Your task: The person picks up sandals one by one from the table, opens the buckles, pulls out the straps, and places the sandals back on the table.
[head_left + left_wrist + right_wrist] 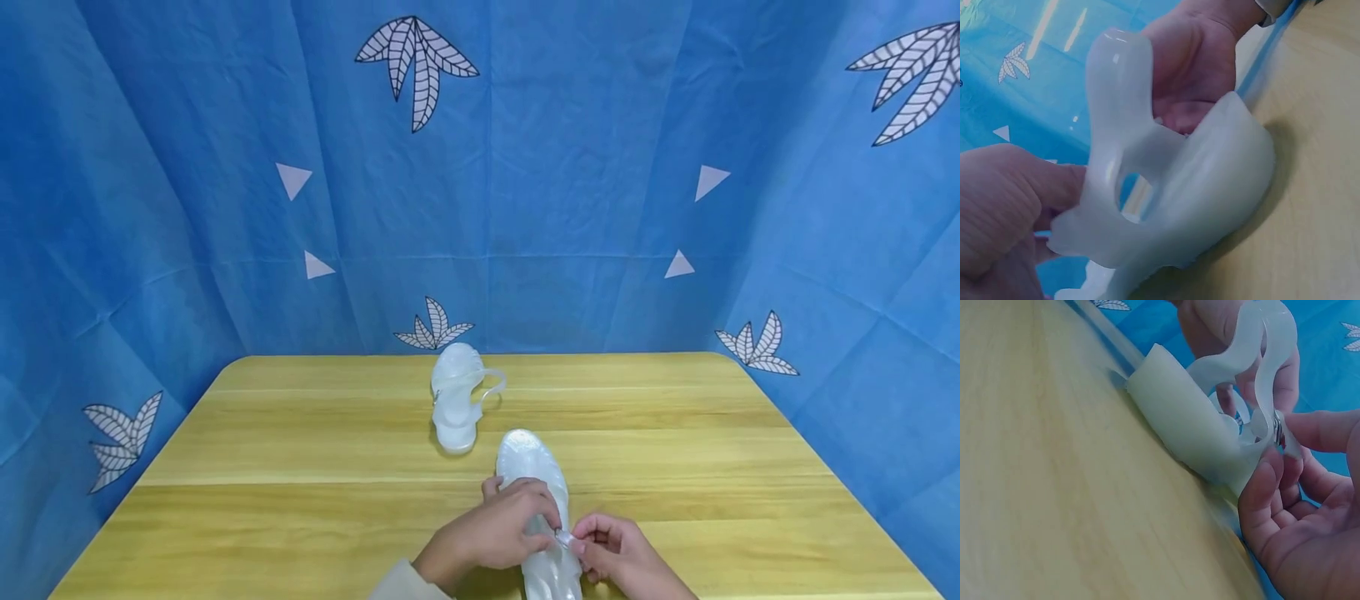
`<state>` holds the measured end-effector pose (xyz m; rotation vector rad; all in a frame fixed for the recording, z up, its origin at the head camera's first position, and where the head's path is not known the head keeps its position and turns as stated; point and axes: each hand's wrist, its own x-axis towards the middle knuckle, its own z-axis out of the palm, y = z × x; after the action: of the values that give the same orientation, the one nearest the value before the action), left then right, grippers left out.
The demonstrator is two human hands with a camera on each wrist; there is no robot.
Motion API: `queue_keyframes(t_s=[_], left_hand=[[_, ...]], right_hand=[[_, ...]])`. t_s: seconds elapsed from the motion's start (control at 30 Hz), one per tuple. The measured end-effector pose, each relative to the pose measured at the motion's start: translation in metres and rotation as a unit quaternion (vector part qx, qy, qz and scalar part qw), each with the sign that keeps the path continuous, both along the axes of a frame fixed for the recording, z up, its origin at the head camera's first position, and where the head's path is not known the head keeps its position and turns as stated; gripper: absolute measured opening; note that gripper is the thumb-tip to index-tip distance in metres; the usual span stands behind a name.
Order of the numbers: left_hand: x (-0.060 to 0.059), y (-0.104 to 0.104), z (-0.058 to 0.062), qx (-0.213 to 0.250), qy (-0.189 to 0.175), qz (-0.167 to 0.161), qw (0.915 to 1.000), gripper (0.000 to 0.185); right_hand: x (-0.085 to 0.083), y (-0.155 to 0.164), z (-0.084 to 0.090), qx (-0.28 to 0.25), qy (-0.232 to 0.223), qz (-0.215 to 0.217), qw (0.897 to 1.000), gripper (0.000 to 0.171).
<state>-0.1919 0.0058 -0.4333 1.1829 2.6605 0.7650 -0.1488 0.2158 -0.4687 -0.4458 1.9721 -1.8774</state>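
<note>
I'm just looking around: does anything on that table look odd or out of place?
Only slightly: the two translucent sandals aren't paired. The far sandal lies apart, its strap hanging loose to one side, while both hands work at the near sandal's buckle. Nothing looks spilled or damaged.

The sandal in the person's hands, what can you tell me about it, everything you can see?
The near sandal is a translucent, milky-white shoe that looks like soft plastic or jelly. It lies on the wooden table with its rounded toe pointing away from the person. Its straps arch up over the sole, with a small metal buckle at the side. The left hand holds the straps from above; the right hand pinches the strap at the buckle.
</note>
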Motion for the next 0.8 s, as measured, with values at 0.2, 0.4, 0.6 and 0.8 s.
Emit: queue_keyframes(t_s=[0.2,0.4,0.6,0.8], left_hand=[[-0.001,0.001,-0.006,0.032,0.007,-0.004,0.9994,0.005],[-0.002,0.003,-0.010,0.037,0.019,0.004,0.9991,0.011],[-0.003,0.002,-0.013,0.028,0.018,-0.003,0.9994,0.015],[-0.003,0.001,-0.017,0.065,0.011,-0.009,0.9978,0.013]], right_hand=[[0.000,0.002,0.001,-0.025,-0.030,0.015,0.999,0.026],[-0.002,0.005,0.000,-0.037,-0.049,0.024,0.998,0.010],[-0.002,0.005,-0.001,-0.043,-0.055,0.024,0.997,0.014],[-0.002,0.004,0.000,-0.069,-0.074,0.015,0.995,0.011]])
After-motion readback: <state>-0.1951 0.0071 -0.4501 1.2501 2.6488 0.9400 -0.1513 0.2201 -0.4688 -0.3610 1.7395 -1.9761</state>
